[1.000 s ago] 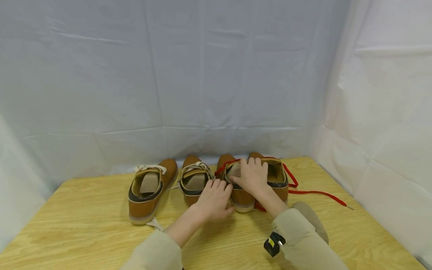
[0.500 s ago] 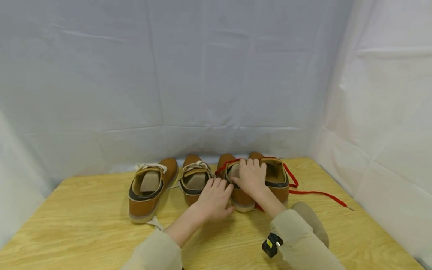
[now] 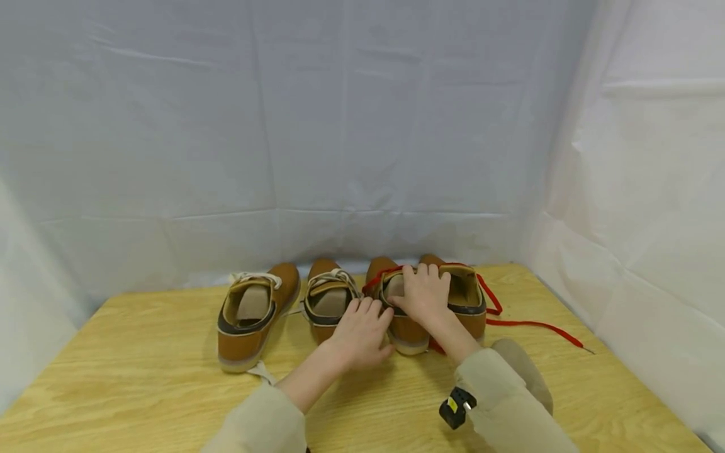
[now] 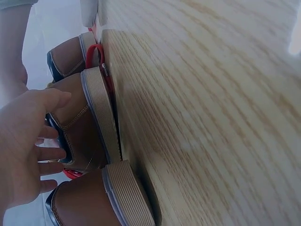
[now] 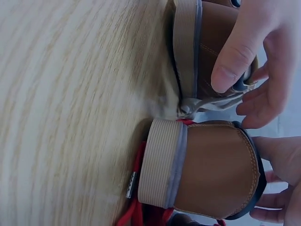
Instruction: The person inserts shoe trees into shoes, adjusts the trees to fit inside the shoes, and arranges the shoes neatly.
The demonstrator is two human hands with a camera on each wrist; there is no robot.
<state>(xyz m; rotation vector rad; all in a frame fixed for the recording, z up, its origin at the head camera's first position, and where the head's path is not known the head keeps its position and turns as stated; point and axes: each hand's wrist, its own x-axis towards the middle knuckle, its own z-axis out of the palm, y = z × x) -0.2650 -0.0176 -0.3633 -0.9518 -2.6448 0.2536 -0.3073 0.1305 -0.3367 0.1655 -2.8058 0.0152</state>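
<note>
Several brown leather shoes stand in a row, heels toward me. Of the two middle ones, the left shoe (image 3: pixel 328 305) has pale laces and the right shoe (image 3: pixel 408 333) a red lace. My left hand (image 3: pixel 361 333) hovers at the gap between them, fingers relaxed; in the left wrist view its thumb (image 4: pixel 59 99) overlaps the heel of the red-laced shoe. My right hand (image 3: pixel 421 294) rests over that same shoe's opening with fingers spread. In the right wrist view its fingertips are right at the dark collar (image 5: pixel 258 183). Neither hand grips anything.
At the far left stands a shoe (image 3: pixel 240 346) with pale laces. The rightmost shoe (image 3: pixel 470 321) trails a red lace (image 3: pixel 532 323) across the wooden table (image 3: pixel 141 371). A beige, insole-shaped piece (image 3: pixel 523 365) lies by my right sleeve. White sheeting (image 3: pixel 340 138) hangs behind.
</note>
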